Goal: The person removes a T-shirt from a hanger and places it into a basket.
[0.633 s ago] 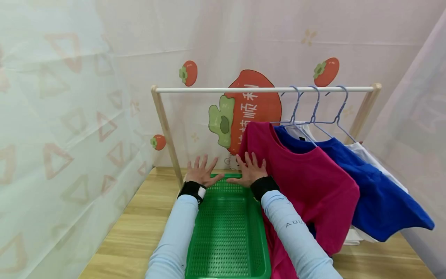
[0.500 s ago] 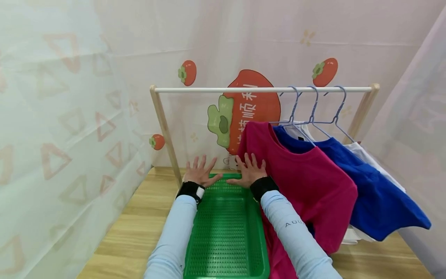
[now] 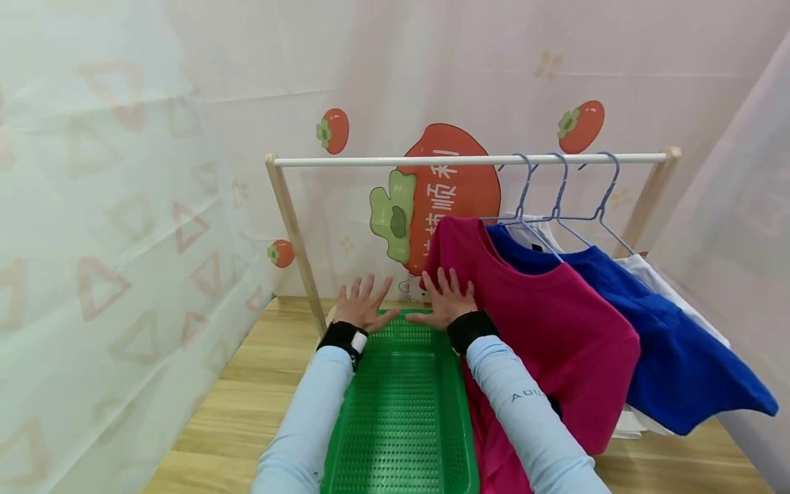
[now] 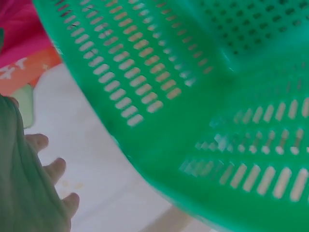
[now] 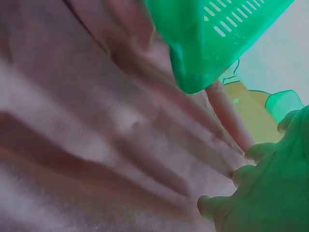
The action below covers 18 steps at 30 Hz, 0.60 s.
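Above the far end of a green plastic basket (image 3: 395, 418), my left hand (image 3: 363, 307) is spread with its fingers pointing away from me, holding nothing. My right hand (image 3: 448, 303) is spread the same way over the basket's far right corner, beside a magenta T-shirt (image 3: 555, 329). Whether its fingertips touch the shirt I cannot tell. In the left wrist view the left hand (image 4: 29, 179) is apart from the basket's perforated wall (image 4: 120, 63). The right wrist view has the right hand (image 5: 270, 179) near the shirt's folds (image 5: 120, 125).
A clothes rack with a white rail (image 3: 382, 162) spans the back. On blue hangers (image 3: 558, 192) hang the magenta shirt, a blue shirt (image 3: 685, 357) and white clothing (image 3: 654, 274). The basket stands on a wooden table (image 3: 241, 398). Patterned curtains (image 3: 123, 274) enclose the back and sides.
The head view has shifted slightly. Both hands stay spread over the basket's far end, and the basket and hanging shirts keep their places.
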### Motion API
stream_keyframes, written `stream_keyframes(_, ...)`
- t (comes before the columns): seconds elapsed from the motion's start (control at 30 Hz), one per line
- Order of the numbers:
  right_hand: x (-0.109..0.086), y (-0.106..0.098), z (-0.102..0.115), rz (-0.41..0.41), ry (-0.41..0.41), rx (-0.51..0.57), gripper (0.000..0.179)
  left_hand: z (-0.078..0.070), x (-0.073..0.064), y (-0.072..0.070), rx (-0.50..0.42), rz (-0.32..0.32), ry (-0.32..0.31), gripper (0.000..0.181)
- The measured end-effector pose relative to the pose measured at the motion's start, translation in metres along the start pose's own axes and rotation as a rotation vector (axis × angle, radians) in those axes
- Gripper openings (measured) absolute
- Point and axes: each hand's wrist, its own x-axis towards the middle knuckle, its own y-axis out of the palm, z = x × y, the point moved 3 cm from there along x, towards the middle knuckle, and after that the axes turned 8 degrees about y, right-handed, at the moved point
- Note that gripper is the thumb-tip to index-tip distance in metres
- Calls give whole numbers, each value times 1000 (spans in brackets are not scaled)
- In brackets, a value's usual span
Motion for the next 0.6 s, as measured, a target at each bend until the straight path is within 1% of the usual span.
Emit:
stream_keyframes(0.07,-5,-1,2,28,-15,28,104,-1,-4,-5,-52,-53,27,77)
stream_keyframes(0.13,-15,-3,5,53,-46,67,101,0,-14,-11,-117,-151,63,72)
stream_keyframes(0.2,-33,-8,9,50,-94,103,96,3,-32,-18,-183,-316,102,62)
stream_keyframes(0.23,-43,-12,10,32,-122,117,93,7,-41,-19,-208,-425,114,57)
stream_keyframes(0.27,-55,-16,11,0,-151,131,90,12,-51,-20,-220,-552,116,50)
stream_keyframes(0.3,-68,-22,11,-54,-184,135,87,19,-61,-20,-226,-685,104,44)
stream_keyframes(0.33,-81,-29,11,-126,-212,130,82,27,-71,-21,-239,-820,70,40)
stream_keyframes(0.37,-95,-37,11,-216,-244,124,77,37,-81,-21,-255,-946,13,39)
stream_keyframes(0.4,-108,-46,9,-319,-268,117,72,48,-90,-22,-290,-1050,-58,41)
stream_keyframes(0.43,-120,-56,6,-436,-282,114,66,59,-96,-22,-346,-1130,-130,45)
stream_keyframes(0.47,-131,-66,3,-556,-288,112,60,71,-100,-24,-425,-1180,-200,51)
stream_keyframes(0.5,-140,-77,-1,-678,-282,106,54,83,-102,-25,-527,-1207,-253,58)
stream_keyframes(0.53,-148,-87,-6,-784,-262,115,50,94,-102,-27,-641,-1210,-286,65)
stream_keyframes(0.57,-154,-97,-11,-876,-235,133,46,105,-98,-28,-746,-1181,-305,71)
stream_keyframes(0.6,-157,-106,-17,-949,-201,155,43,115,-94,-30,-837,-1132,-317,76)
